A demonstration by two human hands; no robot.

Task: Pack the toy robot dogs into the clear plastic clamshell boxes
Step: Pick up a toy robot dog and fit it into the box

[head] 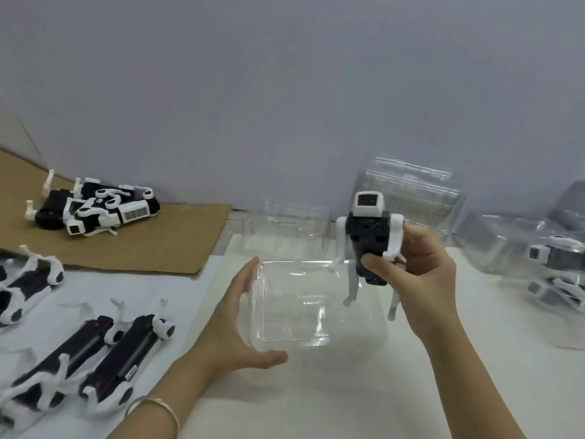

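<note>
Clamshell box (294,305) lies open on the worktop (348,391), its left edge gripped between thumb and fingers of the left hand (240,315). The right hand (424,274) clamps the toy robot dog (368,236) by its body, head up, legs hanging, above the box's right side. Loose dogs (126,353) lie left of the box.
</note>
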